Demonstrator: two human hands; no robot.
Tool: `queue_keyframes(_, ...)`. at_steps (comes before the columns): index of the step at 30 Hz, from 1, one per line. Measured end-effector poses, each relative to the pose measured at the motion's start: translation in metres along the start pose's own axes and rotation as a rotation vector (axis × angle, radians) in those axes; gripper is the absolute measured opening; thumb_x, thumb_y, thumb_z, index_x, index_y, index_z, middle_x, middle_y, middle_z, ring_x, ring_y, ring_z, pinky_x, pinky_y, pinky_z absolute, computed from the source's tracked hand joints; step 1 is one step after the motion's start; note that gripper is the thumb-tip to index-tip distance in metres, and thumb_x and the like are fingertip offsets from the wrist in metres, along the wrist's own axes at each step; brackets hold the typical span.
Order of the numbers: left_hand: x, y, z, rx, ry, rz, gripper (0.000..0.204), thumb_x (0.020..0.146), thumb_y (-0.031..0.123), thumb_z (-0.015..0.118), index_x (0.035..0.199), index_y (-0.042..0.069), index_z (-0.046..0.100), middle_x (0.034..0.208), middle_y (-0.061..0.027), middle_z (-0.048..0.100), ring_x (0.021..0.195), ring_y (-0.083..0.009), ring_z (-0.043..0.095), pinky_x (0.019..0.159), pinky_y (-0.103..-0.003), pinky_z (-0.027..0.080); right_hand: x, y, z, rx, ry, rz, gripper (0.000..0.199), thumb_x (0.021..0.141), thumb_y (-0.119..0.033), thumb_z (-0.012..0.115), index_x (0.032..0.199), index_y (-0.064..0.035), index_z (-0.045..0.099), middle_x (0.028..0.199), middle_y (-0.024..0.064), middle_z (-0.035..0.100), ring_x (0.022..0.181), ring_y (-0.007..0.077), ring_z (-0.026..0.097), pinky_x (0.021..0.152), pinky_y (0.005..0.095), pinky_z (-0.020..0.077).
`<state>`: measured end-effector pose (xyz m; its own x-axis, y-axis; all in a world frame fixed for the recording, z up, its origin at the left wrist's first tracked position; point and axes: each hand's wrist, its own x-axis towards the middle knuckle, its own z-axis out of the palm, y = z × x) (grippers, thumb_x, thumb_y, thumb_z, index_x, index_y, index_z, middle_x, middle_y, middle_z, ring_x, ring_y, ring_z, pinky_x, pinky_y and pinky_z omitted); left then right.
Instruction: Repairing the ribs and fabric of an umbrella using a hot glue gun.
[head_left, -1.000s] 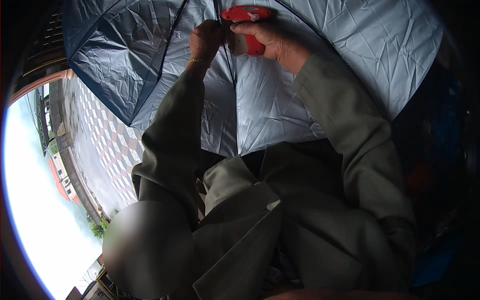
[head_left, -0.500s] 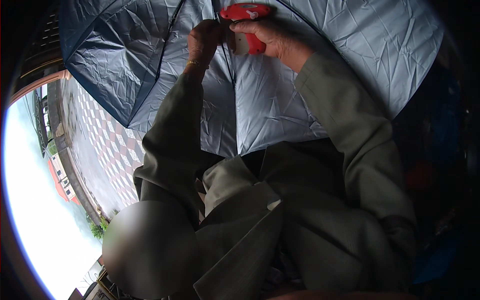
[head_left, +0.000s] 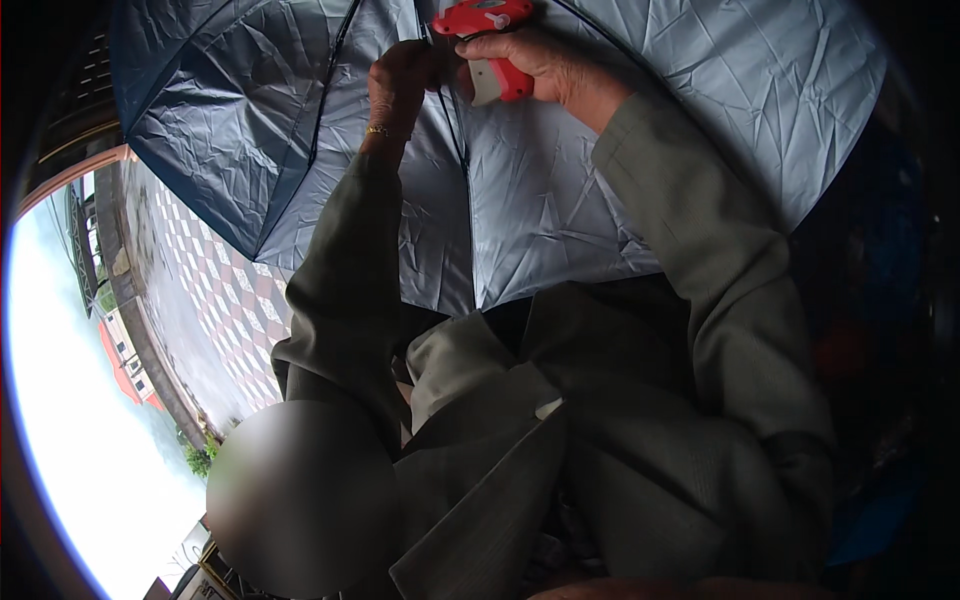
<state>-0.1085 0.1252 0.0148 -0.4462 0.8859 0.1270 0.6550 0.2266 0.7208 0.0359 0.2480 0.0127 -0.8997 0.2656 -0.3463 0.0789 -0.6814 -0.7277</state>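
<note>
A red, pistol-shaped tool [head_left: 487, 45] with a pale grip is grasped by the right hand [head_left: 545, 70]; a dark rib [head_left: 452, 115] of the crinkled silver umbrella [head_left: 560, 190] is pinched by the left hand [head_left: 400, 85].

The umbrella canopy [head_left: 560, 200] behind the fingers is thin, creased cloth with a silvery, faintly shiny lining. The tagging gun [head_left: 492, 45] gripped in the right-hand fingers is smooth, glossy red-and-grey plastic. The jacket sleeve [head_left: 700, 260] below is matt, finely woven olive cloth.

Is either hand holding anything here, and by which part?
The right hand grips a red pistol-shaped tool by its handle. The left hand pinches the umbrella canopy at a rib near the tool's tip.
</note>
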Motion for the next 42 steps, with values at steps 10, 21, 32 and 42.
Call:
queue_keyframes(10, 0.000, 0.020, 0.005, -0.277, 0.074, -0.202, 0.019, 0.079, 0.015, 0.054, 0.086, -0.003, 0.059, 0.063, -0.0059, 0.059, 0.054, -0.0091, 0.055, 0.050, -0.022, 0.044, 0.012, 0.010, 0.005, 0.078, 0.001, -0.042, 0.035, 0.073, -0.015, 0.067, 0.104, -0.0060, 0.055, 0.089, 0.0070, 0.061, 0.080, 0.0177, 0.060, 0.070, 0.0341, 0.0501)
queue_keyframes(21, 0.002, 0.004, 0.003, -0.083, 0.119, -0.281, 0.028, 0.078, 0.028, 0.056, 0.086, 0.002, 0.063, 0.061, -0.0065, 0.061, 0.057, -0.0141, 0.060, 0.055, -0.026, 0.047, 0.003, 0.004, 0.001, 0.060, -0.025, -0.051, 0.036, 0.073, -0.017, 0.067, 0.105, -0.0059, 0.054, 0.088, 0.0077, 0.061, 0.078, 0.0182, 0.060, 0.067, 0.0343, 0.0508)
queue_keyframes(32, 0.003, 0.005, 0.003, -0.178, 0.102, -0.262, 0.027, 0.078, 0.025, 0.053, 0.079, 0.000, 0.062, 0.060, -0.0067, 0.060, 0.055, -0.0115, 0.059, 0.052, -0.025, 0.045, 0.006, 0.001, -0.005, 0.051, -0.106, -0.049, 0.035, 0.072, -0.015, 0.067, 0.103, -0.0062, 0.054, 0.086, 0.0071, 0.060, 0.077, 0.0178, 0.060, 0.065, 0.0339, 0.0507)
queue_keyframes(42, 0.001, 0.010, 0.007, -0.230, 0.167, -0.263, 0.024, 0.079, 0.022, 0.052, 0.079, -0.001, 0.061, 0.060, -0.0063, 0.060, 0.050, -0.0106, 0.057, 0.047, -0.024, 0.045, 0.001, 0.000, 0.001, 0.025, -0.017, -0.072, 0.034, 0.073, -0.016, 0.066, 0.104, -0.0064, 0.055, 0.088, 0.0064, 0.061, 0.081, 0.0174, 0.059, 0.067, 0.0337, 0.0501)
